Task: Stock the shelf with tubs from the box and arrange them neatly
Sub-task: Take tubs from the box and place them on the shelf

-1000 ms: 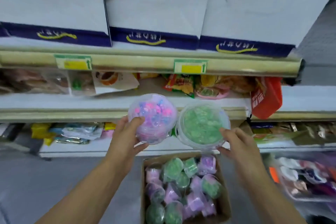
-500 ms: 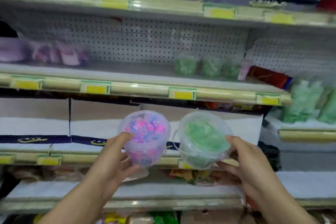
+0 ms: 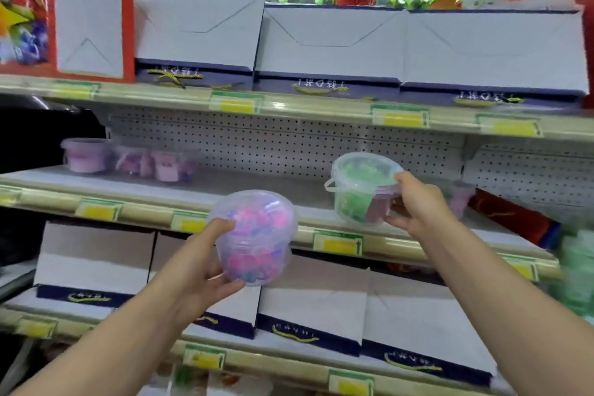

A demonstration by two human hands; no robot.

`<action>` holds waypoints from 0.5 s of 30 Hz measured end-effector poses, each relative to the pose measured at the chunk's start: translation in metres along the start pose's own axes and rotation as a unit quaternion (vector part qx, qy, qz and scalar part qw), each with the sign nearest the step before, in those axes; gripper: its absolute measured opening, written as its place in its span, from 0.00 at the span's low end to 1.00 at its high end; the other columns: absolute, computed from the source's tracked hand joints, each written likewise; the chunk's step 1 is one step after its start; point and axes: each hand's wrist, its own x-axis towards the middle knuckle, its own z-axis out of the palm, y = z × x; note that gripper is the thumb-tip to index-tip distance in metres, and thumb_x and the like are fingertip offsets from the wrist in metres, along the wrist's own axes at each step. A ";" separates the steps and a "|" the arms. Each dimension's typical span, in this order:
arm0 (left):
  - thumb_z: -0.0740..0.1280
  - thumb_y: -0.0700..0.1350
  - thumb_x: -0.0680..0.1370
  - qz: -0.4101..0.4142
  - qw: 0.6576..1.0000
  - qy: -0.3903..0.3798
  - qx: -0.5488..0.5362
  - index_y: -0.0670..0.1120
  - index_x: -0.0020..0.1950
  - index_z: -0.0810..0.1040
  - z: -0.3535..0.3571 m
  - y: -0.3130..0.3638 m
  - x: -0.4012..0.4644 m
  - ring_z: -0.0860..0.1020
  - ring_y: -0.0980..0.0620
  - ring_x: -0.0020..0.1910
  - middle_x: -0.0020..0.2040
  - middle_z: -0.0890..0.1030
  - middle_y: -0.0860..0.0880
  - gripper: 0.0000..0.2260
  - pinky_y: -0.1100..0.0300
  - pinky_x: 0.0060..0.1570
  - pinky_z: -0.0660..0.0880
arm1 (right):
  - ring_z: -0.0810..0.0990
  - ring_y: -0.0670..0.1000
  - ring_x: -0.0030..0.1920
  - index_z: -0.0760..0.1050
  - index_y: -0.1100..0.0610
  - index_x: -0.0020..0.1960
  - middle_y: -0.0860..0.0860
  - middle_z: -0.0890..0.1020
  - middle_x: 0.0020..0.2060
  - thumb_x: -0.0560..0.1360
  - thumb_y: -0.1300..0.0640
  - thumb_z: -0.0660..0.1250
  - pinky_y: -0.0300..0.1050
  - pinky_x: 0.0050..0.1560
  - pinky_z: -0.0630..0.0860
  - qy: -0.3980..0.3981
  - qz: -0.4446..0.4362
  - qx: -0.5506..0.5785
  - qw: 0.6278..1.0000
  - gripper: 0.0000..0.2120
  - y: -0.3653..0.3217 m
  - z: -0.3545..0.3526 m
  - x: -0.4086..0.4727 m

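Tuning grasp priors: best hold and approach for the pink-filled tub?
Grip the pink-filled tub across its smooth round wall below the lid rim, coming from its left side as the left hand does now: thumb near the rim, fingers under the base. It's upright, probably stable.

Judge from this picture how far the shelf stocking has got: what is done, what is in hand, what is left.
Done: a few purple tubs already stand at the shelf's left end. In hand: the right hand holds a green tub over the shelf edge; the left hand holds a pink tub below and in front. Left: setting both down neatly; the box is out of view.
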 end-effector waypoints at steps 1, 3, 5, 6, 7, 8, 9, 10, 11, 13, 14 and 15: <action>0.66 0.48 0.76 0.001 1.000 0.002 0.002 0.53 0.57 0.70 0.003 0.002 0.002 0.78 0.41 0.46 0.49 0.76 0.40 0.12 0.50 0.46 0.76 | 0.75 0.53 0.39 0.72 0.60 0.43 0.56 0.75 0.38 0.76 0.55 0.63 0.52 0.42 0.80 -0.001 0.015 -0.004 1.000 0.08 0.000 0.003 0.011; 0.66 0.48 0.76 0.003 1.000 0.002 0.006 0.52 0.56 0.70 0.008 0.004 0.006 0.79 0.40 0.47 0.48 0.77 0.39 0.11 0.49 0.48 0.76 | 0.75 0.54 0.39 0.74 0.60 0.50 0.55 0.75 0.40 0.77 0.54 0.64 0.50 0.38 0.78 -0.013 0.038 -0.023 0.999 0.09 0.003 0.008 0.029; 0.66 0.48 0.76 0.003 1.000 0.005 0.012 0.52 0.55 0.70 0.012 0.005 0.009 0.79 0.40 0.49 0.47 0.77 0.39 0.10 0.47 0.52 0.75 | 0.75 0.55 0.45 0.73 0.60 0.56 0.56 0.74 0.43 0.77 0.54 0.63 0.53 0.42 0.77 -0.030 0.054 -0.036 0.997 0.11 0.008 0.010 0.043; 0.67 0.48 0.76 0.004 1.000 0.006 0.015 0.52 0.53 0.70 0.013 0.006 0.010 0.79 0.40 0.49 0.47 0.77 0.38 0.09 0.47 0.53 0.75 | 0.74 0.56 0.49 0.72 0.60 0.57 0.56 0.74 0.46 0.78 0.55 0.64 0.53 0.49 0.77 -0.040 0.056 -0.041 0.997 0.11 0.011 0.011 0.046; 0.67 0.48 0.76 0.003 1.000 0.008 0.019 0.52 0.51 0.70 0.014 0.005 0.012 0.79 0.39 0.49 0.46 0.77 0.38 0.07 0.46 0.54 0.75 | 0.74 0.57 0.52 0.71 0.60 0.57 0.57 0.74 0.51 0.77 0.57 0.64 0.54 0.55 0.76 -0.043 0.048 -0.055 0.996 0.11 0.014 0.011 0.049; 0.66 0.48 0.76 0.002 1.000 0.011 0.023 0.52 0.50 0.70 0.015 0.006 0.014 0.79 0.40 0.48 0.46 0.77 0.38 0.06 0.46 0.55 0.75 | 0.74 0.58 0.55 0.70 0.62 0.59 0.58 0.73 0.57 0.76 0.57 0.66 0.54 0.59 0.74 -0.030 0.020 -0.099 0.994 0.14 0.019 0.011 0.052; 0.66 0.48 0.76 0.002 1.000 0.014 0.026 0.52 0.48 0.70 0.014 0.006 0.017 0.79 0.40 0.48 0.45 0.77 0.38 0.06 0.46 0.55 0.75 | 0.73 0.59 0.58 0.67 0.62 0.62 0.59 0.70 0.63 0.75 0.56 0.67 0.54 0.60 0.73 -0.002 -0.030 -0.179 0.983 0.20 0.024 0.011 0.051; 0.66 0.48 0.76 0.001 0.999 0.018 0.029 0.52 0.48 0.70 0.014 0.006 0.020 0.79 0.40 0.47 0.45 0.77 0.38 0.06 0.46 0.56 0.75 | 0.70 0.60 0.62 0.63 0.61 0.67 0.60 0.65 0.67 0.73 0.55 0.69 0.53 0.60 0.73 0.026 -0.095 -0.277 0.956 0.26 0.028 0.011 0.048; 0.66 0.48 0.76 0.002 0.999 0.021 0.030 0.51 0.49 0.70 0.014 0.006 0.024 0.79 0.40 0.47 0.45 0.77 0.38 0.06 0.46 0.56 0.75 | 0.67 0.60 0.64 0.61 0.58 0.69 0.60 0.61 0.68 0.72 0.55 0.70 0.52 0.57 0.72 0.046 -0.178 -0.371 0.910 0.30 0.032 0.012 0.044; 0.67 0.48 0.75 0.002 0.999 0.025 0.028 0.51 0.52 0.71 0.013 0.007 0.032 0.79 0.40 0.48 0.46 0.77 0.38 0.08 0.46 0.55 0.75 | 0.63 0.59 0.65 0.65 0.54 0.67 0.58 0.61 0.66 0.70 0.57 0.72 0.50 0.53 0.71 0.057 -0.340 -0.518 0.783 0.28 0.044 0.016 0.040; 0.67 0.48 0.75 0.000 0.999 0.025 0.027 0.51 0.54 0.71 0.013 0.008 0.036 0.79 0.40 0.48 0.47 0.77 0.38 0.10 0.46 0.56 0.75 | 0.63 0.58 0.64 0.68 0.54 0.64 0.57 0.63 0.65 0.69 0.58 0.72 0.49 0.53 0.71 0.054 -0.395 -0.563 0.724 0.25 0.050 0.019 0.042; 0.68 0.48 0.75 -0.002 0.999 0.026 0.027 0.50 0.56 0.70 0.012 0.009 0.041 0.79 0.40 0.48 0.48 0.76 0.38 0.12 0.45 0.56 0.75 | 0.65 0.58 0.63 0.70 0.55 0.61 0.57 0.67 0.63 0.68 0.59 0.73 0.49 0.52 0.71 0.056 -0.423 -0.593 0.683 0.24 0.055 0.022 0.046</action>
